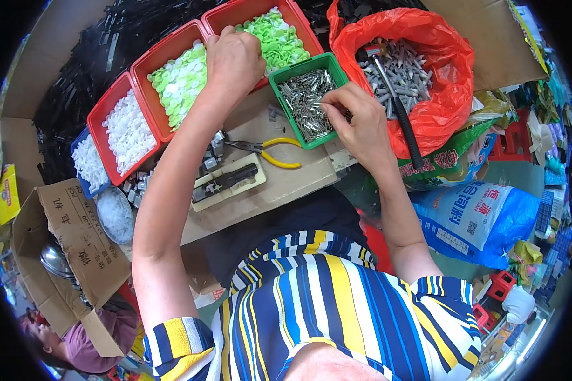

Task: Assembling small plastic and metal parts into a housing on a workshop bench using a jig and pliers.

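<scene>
three red trays (147, 66), one green tray (274, 81); left hand (234, 58) curled in green caps (279, 38), right hand (356, 117) pinching metal pins (305, 101).

Shiny metal pins (306, 101), glossy green plastic tray (327, 63), crinkled red plastic bag (448, 76), matt cardboard worktop (286, 184)

Short-sleeved shirt (337, 305) — blue, yellow, white stripes.

Cardboard-covered worktop (279, 184), evenly lit. Open cardboard box (70, 247) at lower left. Printed blue sack (476, 216) on floor at right, small red stools (511, 136) and clutter beyond.
</scene>
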A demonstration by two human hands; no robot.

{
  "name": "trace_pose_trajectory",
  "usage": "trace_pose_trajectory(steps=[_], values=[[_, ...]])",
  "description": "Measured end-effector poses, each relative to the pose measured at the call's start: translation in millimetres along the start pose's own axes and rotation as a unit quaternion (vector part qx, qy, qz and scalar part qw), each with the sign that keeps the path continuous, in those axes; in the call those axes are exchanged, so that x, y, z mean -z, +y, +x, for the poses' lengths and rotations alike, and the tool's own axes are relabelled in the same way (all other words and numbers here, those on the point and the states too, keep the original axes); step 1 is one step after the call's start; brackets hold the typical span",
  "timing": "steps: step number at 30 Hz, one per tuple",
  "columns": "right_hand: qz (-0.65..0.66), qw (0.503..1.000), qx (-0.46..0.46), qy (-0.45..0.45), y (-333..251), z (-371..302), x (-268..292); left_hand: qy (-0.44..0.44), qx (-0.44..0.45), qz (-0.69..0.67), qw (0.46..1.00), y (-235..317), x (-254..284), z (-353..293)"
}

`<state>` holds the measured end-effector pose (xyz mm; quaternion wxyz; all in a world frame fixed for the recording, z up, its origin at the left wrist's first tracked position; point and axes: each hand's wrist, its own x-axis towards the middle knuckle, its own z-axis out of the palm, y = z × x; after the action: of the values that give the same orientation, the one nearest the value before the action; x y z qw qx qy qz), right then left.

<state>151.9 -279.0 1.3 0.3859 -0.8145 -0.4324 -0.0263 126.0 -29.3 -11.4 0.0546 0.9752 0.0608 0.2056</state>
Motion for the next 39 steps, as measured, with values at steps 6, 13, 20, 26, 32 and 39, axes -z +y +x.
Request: trace_pose_trajectory(steps=[6,13,20,26,32,39], values=[[0.062,0.997,0.01,0.042,-22,14,-6,0.022,0.013,-0.048,0.999,-2,13,-10],[0.095,0.991,0.016,0.094,-36,22,-15,-0.051,0.151,-0.386,0.909,16,59,-37],[0.089,0.991,0.046,0.084,-59,24,-29,0.029,0.152,-0.432,0.889,18,72,-83],[0.074,0.992,0.074,0.074,-71,23,-40,0.069,0.145,-0.422,0.892,19,78,-99],[-0.008,0.987,0.116,0.108,-78,17,-45,0.142,0.102,-0.356,0.918,27,80,-105],[-0.047,0.98,0.132,0.14,-81,10,-54,0.231,0.057,-0.241,0.941,40,77,-112]])
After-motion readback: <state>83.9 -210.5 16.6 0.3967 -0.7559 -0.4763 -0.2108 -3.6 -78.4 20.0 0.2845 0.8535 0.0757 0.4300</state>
